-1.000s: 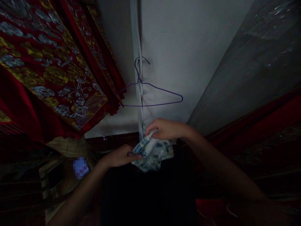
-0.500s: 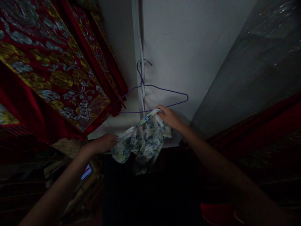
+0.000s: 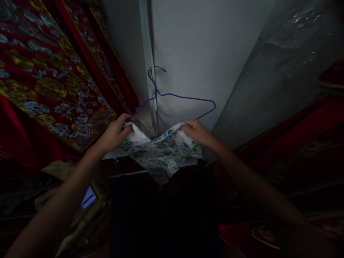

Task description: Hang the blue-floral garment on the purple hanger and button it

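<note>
A floral cloth garment (image 3: 163, 154), white with blue and yellow-green flowers, is stretched by its upper edge between my two hands; its exact kind is unclear. My left hand (image 3: 115, 133) pinches the left end, beside the lower left corner of a purple wire hanger (image 3: 185, 96). On the other end, my right hand (image 3: 195, 130) is closed just below the hanger's bottom bar. The hanger hangs by its hook at a pale vertical strip on the wall. The garment's edge covers much of the hanger's bottom bar, and its lower part droops to a point.
Red drapery with gold and silver embroidery (image 3: 53, 82) hangs at the left. Clear plastic sheeting (image 3: 258, 82) slopes down at the right. A lit phone (image 3: 89, 197) lies low on the left among dim items. The white wall (image 3: 204, 43) stands behind the hanger.
My left hand has risen with its end of the garment to the hanger's left corner. The right hand stays near the bottom bar. The view has shifted slightly.
</note>
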`<state>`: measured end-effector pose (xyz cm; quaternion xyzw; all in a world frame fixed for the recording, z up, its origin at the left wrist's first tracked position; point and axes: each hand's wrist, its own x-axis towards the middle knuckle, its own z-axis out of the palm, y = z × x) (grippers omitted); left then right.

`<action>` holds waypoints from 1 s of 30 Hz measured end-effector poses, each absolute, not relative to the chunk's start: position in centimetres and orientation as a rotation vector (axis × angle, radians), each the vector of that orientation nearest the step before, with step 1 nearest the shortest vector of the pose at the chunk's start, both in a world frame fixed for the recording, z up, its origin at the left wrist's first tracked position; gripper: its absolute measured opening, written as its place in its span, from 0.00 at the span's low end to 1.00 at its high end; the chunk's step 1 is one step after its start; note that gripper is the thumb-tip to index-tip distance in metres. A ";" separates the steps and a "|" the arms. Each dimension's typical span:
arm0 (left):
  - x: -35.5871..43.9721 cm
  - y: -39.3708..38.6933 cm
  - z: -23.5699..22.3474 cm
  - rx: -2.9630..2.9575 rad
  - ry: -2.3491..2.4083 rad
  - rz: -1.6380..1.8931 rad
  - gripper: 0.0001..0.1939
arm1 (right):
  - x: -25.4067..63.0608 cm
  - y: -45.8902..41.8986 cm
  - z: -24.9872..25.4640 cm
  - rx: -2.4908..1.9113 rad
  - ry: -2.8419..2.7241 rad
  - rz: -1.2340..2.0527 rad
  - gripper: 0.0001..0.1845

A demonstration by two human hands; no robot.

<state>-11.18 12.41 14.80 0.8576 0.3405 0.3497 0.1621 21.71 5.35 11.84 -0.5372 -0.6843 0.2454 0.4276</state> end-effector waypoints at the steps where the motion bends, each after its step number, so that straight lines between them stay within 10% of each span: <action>1: -10.8 12.5 14.9 2.432 0.965 1.034 0.25 | 21.4 5.2 11.7 -1.315 -1.725 0.614 0.13; 5: -10.6 13.2 15.1 2.516 1.023 1.106 0.27 | 21.5 4.6 11.4 -1.270 -1.791 0.450 0.12; 11: -11.8 13.9 16.3 2.415 1.140 1.161 0.22 | 24.7 4.1 10.4 -1.252 -1.506 0.085 0.49; 19: -13.6 15.3 17.1 2.584 1.310 1.093 0.19 | 29.9 5.9 11.4 -1.271 -1.459 0.263 0.16; 30: -11.9 15.3 17.2 2.430 1.357 1.314 0.14 | 24.7 7.1 14.0 -0.952 -1.137 0.771 0.33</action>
